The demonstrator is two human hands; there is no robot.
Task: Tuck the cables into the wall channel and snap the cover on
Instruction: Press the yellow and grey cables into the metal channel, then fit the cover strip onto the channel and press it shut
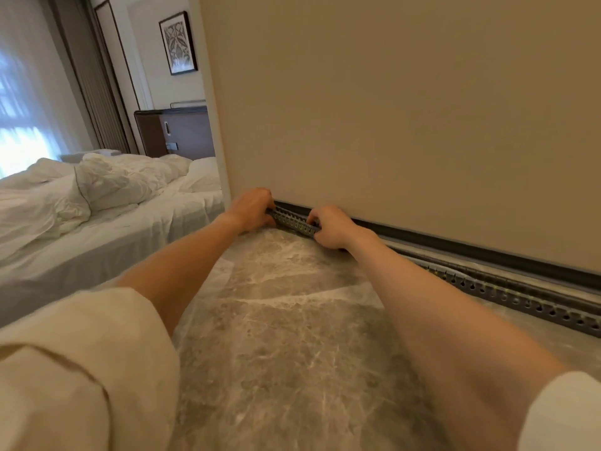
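You have no readable text, label, brand, number or sign anywhere in this view. The framed picture (178,43) on the far wall shows only a leaf-like pattern, no lettering. The small panel (167,128) on the headboard (182,131) is too small and blurred to read. The perforated strip (507,289) along the foot of the wall (406,109) carries holes, no markings you can make out.

Two hands, the left hand (252,208) and right hand (331,226); one perforated channel strip (507,292); one bed (107,203); one framed picture (178,43); perhaps two pillows (203,174), far left.
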